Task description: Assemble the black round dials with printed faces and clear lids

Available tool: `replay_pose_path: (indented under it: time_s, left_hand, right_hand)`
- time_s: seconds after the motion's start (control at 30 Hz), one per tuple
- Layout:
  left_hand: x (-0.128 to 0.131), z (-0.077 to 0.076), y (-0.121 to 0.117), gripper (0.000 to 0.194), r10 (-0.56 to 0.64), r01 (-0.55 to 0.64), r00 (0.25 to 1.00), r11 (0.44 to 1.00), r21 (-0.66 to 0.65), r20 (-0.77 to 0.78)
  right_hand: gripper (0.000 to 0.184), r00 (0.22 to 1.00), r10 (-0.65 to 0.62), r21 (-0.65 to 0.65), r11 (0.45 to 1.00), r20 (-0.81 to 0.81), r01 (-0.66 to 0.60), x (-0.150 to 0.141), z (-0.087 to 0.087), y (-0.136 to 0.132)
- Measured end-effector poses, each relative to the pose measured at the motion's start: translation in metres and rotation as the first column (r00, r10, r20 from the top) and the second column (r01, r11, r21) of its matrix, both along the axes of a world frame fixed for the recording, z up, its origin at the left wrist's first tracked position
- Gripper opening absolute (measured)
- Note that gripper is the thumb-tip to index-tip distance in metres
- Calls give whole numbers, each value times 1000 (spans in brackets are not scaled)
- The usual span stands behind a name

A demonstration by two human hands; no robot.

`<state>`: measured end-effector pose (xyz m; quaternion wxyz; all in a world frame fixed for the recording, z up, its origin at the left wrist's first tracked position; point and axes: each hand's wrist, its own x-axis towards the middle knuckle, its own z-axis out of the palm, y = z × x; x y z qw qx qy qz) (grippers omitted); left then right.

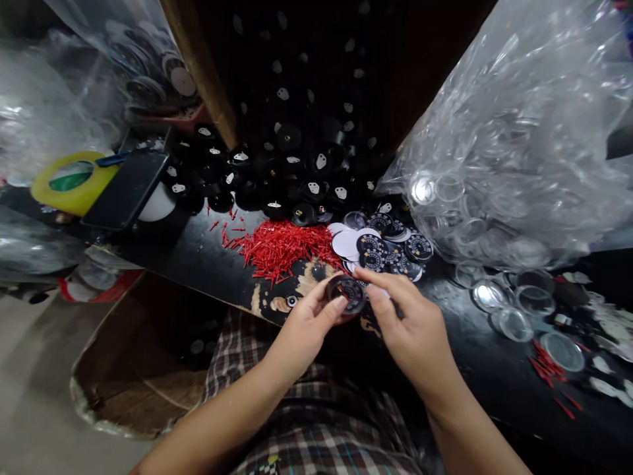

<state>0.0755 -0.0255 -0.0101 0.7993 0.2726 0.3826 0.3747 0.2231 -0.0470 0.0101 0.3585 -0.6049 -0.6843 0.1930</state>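
Below frame centre, gripping a black housing [352,291] face-up with fingers of left hand [310,321], presumably for access; holding fingers of right hand [413,320] parted alongside.

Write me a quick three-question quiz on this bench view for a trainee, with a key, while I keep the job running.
1. Multiple choice: which pile lies just left of the printed dials?
A clear covers
B red needles
C white plates
2. True or false: the yellow tape lies left of the red needles.
3. Fill in: the thumb over the face of the round case belongs to the ___ hand.

Key: 1. B. 2. True. 3. Left; the left hand grips the round case.
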Motion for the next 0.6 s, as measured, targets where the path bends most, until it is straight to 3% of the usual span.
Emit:
replay_pose_path:
  time_s: [0.1, 0.23, 0.33, 0.43, 0.53, 0.57, 0.6]
  left_hand:
    - [-2, 1, -6, 45, -101, 125, 988, 971, 205, -119]
    - [-4, 3, -9, 50, -210, 296, 945, 871, 391, -250]
    - [-7, 4, -8, 49, -168, 309, 929, 841, 444, -329]
    - [-32, 4, -11, 45, -145, 320, 892, 871, 372, -429]
    - [-92, 1, -24, 41, -88, 310, 772, 916, 253, -629]
    - [-114, 0, -30, 40, 46, 246, 690, 923, 295, -722]
    - [-134, -1, -33, 39, 219, 204, 555, 900, 386, -803]
  right_hand:
    - [36, 996, -91, -93, 992, -25, 88, -3, 6, 10]
    - [41, 994, -96, 7, 995, 61, 96, -12, 4, 14]
    - [39, 995, -98, 94, 991, 30, 95, -21, 0, 15]
    - [38, 999, 4, 13, 1000, -32, -3, -27, -2, 16]
    - [34, 978, 117, -188, 971, -173, -149, -24, -3, 18]
    - [33, 971, 102, -230, 961, -218, -152, -22, -4, 18]
    - [33, 965, 78, -255, 956, -251, -143, -20, -5, 19]
